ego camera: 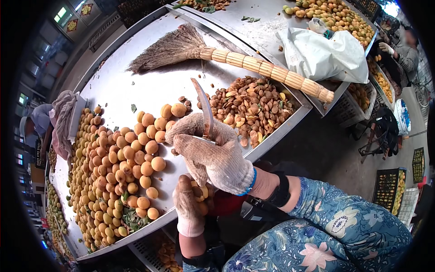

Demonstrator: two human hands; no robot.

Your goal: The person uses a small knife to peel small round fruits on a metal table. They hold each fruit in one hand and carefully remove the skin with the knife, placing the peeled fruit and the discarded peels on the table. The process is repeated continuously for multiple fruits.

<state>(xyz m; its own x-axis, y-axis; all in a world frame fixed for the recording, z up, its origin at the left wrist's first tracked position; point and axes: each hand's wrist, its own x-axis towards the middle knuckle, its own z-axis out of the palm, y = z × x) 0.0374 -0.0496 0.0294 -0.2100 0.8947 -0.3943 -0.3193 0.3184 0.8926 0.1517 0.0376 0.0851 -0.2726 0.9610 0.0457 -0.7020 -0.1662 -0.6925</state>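
Note:
My right hand (221, 159), in a soiled white knit glove, grips a small curved knife (203, 105) with its blade pointing up. Just below it, at the tray's near edge, my left hand (190, 205), also gloved, holds apricot pieces (200, 193); a brown stone seems to show among them, partly hidden by the fingers. A big pile of whole apricots (115, 170) spreads over the metal tray table (112, 85) to the left. Right of the knife is a heap of brown apricot stones (251, 105) with bits of flesh and leaf.
A straw broom (217, 54) lies across the table, its handle over the right rim. Beyond it are a white plastic bag (323, 54) and more apricots (333, 17). Crates (389, 190) stand on the floor at right. Other people (404, 54) work at right and far left.

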